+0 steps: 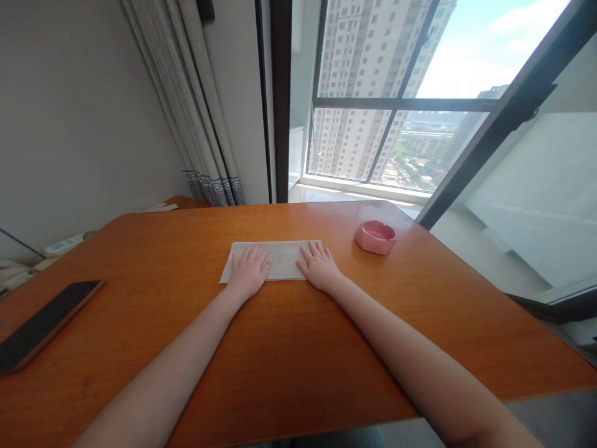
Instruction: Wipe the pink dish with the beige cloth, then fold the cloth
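A white folded sheet, like a tissue or thin cloth point(282, 260), lies flat on the wooden table with its long side running left to right. My left hand point(249, 272) rests flat on its left part, fingers spread and pointing away from me. On the right end lies my right hand point(320, 266), also flat with the fingers apart. Neither hand grips anything. Between the two hands the middle of the sheet shows. Whether it has several layers I cannot tell for sure.
A pink ashtray point(375, 237) stands on the table point(280, 348) to the right of the sheet. At the left edge lies a dark flat phone-like slab point(49, 323). Behind the table are a grey curtain point(196, 112) and a large window point(396, 106).
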A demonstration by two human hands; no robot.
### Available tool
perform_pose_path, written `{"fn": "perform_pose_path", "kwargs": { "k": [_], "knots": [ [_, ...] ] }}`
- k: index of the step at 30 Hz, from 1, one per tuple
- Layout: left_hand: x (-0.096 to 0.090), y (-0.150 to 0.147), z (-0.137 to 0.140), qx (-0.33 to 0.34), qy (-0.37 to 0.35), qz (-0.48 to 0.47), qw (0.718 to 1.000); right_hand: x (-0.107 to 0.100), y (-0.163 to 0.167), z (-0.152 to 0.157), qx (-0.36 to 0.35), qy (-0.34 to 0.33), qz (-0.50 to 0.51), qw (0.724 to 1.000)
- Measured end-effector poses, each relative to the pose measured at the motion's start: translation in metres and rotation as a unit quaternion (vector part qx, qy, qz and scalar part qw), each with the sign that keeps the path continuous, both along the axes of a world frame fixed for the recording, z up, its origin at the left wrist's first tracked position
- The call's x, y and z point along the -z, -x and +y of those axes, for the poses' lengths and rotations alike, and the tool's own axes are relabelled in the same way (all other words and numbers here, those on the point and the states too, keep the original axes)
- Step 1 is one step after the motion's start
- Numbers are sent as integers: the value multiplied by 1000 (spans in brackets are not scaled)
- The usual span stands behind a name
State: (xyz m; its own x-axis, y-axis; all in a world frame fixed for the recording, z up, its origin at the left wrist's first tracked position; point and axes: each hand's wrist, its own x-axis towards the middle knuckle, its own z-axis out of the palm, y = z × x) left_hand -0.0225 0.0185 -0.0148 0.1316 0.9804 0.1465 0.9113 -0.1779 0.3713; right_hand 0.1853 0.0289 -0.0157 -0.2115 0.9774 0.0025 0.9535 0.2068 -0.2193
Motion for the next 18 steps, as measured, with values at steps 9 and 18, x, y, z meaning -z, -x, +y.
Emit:
{"fn": "perform_pose_path", "kwargs": {
  "k": [9,18],
  "knots": [
    [6,47,27,-116,60,49,990,-3,-1,1,36,19,-16,999],
    [-9,50,23,-196,-13,26,980,0,-6,3,54,8,-8,998]
  ]
}}
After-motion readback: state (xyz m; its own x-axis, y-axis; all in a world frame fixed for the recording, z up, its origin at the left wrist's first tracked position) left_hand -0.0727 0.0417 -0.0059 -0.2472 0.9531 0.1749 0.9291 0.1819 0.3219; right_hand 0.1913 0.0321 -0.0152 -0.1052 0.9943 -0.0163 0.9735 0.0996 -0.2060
